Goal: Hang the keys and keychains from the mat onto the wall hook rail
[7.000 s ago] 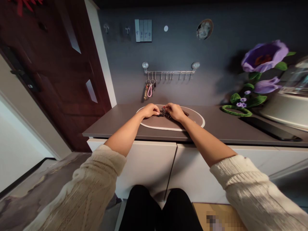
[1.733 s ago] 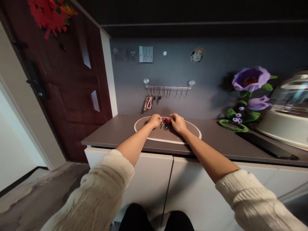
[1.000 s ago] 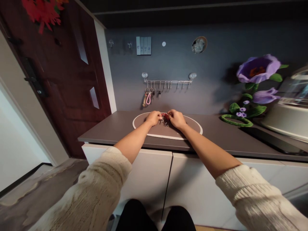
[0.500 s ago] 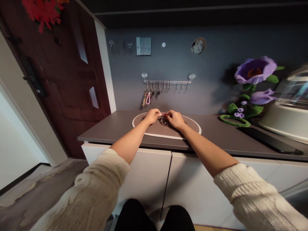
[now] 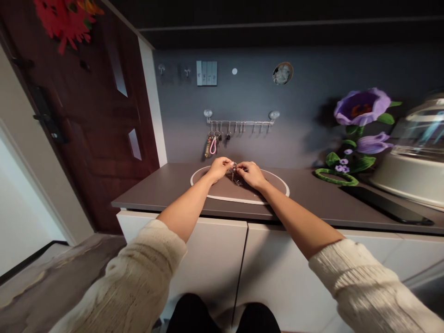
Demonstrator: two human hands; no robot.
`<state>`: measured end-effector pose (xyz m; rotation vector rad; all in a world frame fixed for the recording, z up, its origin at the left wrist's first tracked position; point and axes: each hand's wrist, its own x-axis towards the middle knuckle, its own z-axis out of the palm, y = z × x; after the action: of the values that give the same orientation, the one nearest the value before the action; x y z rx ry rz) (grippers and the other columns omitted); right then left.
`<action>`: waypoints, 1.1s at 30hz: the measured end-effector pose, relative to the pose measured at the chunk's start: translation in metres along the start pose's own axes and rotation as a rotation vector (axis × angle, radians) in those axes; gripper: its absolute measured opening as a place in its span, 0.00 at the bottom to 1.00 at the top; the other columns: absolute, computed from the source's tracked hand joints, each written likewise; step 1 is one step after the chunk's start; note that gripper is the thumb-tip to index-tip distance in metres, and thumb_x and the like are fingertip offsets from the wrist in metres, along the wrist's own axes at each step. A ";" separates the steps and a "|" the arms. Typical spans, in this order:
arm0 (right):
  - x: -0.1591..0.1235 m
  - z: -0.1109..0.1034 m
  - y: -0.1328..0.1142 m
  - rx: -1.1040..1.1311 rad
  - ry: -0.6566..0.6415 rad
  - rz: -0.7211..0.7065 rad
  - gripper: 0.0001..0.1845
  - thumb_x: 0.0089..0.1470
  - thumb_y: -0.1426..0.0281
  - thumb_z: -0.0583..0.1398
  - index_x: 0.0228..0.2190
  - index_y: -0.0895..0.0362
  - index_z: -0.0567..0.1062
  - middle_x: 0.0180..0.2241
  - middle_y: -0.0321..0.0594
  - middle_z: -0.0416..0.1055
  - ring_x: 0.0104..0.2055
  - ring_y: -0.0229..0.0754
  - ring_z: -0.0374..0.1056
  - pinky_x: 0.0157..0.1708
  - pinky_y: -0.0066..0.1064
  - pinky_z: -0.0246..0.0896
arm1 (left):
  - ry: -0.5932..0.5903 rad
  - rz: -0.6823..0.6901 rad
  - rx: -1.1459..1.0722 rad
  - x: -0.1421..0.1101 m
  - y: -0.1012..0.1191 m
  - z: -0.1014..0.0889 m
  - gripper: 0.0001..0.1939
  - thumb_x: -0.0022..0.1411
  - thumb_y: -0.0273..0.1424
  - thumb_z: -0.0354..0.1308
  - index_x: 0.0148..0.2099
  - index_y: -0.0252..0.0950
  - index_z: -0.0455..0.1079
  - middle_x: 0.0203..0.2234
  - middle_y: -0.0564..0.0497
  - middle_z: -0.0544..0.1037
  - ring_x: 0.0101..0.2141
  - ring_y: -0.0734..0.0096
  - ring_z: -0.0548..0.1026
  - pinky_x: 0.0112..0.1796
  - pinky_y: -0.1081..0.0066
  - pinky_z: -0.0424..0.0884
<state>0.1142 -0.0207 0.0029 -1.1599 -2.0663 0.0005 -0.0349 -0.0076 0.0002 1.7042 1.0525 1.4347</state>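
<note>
My left hand (image 5: 219,169) and my right hand (image 5: 251,174) meet over an oval brown mat (image 5: 222,194) with a white rim. Both are closed in a pinch on a bunch of keys (image 5: 237,181), metal pieces and rings that hang between the fingertips just above the mat. Fingers partly cover the bunch, so its single parts are hard to tell apart. Behind the hands, a clear hook rail (image 5: 241,122) on the wall carries keys with a pink loop (image 5: 212,146) and a patterned strap (image 5: 207,147).
To the right stand purple artificial flowers (image 5: 362,108) and a white appliance with a clear top (image 5: 405,178). A flat black object (image 5: 386,206) lies before them on the countertop (image 5: 305,199). A switch panel (image 5: 207,73) sits on the wall, and a dark red door (image 5: 104,138) is at left.
A red piece that showed between my fingertips is now out of sight, and a metal ring shows there instead. My hands stay in nearly the same place; the view has tilted slightly.
</note>
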 end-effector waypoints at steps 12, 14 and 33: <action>0.002 0.001 0.003 0.245 0.039 0.063 0.12 0.49 0.65 0.54 0.29 0.58 0.75 0.28 0.38 0.73 0.27 0.35 0.64 0.32 0.26 0.56 | 0.016 0.051 -0.116 0.003 -0.004 0.001 0.05 0.51 0.28 0.57 0.30 0.30 0.67 0.22 0.54 0.70 0.24 0.80 0.66 0.31 0.76 0.63; 0.002 0.001 0.004 0.269 0.051 0.072 0.12 0.48 0.65 0.55 0.28 0.58 0.75 0.26 0.38 0.72 0.26 0.35 0.64 0.30 0.26 0.56 | 0.027 0.051 -0.110 0.002 -0.002 0.002 0.05 0.50 0.29 0.58 0.29 0.31 0.68 0.22 0.54 0.71 0.24 0.80 0.66 0.31 0.76 0.63; 0.013 0.002 0.016 0.474 0.183 0.083 0.15 0.47 0.58 0.54 0.27 0.58 0.69 0.27 0.37 0.68 0.29 0.36 0.62 0.33 0.29 0.59 | 0.143 0.153 -0.070 0.007 -0.005 0.008 0.10 0.52 0.33 0.55 0.30 0.31 0.71 0.25 0.50 0.75 0.28 0.73 0.70 0.33 0.73 0.64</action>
<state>0.1210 -0.0014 0.0039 -0.9100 -1.7290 0.3891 -0.0273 0.0014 -0.0028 1.6834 0.9509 1.6918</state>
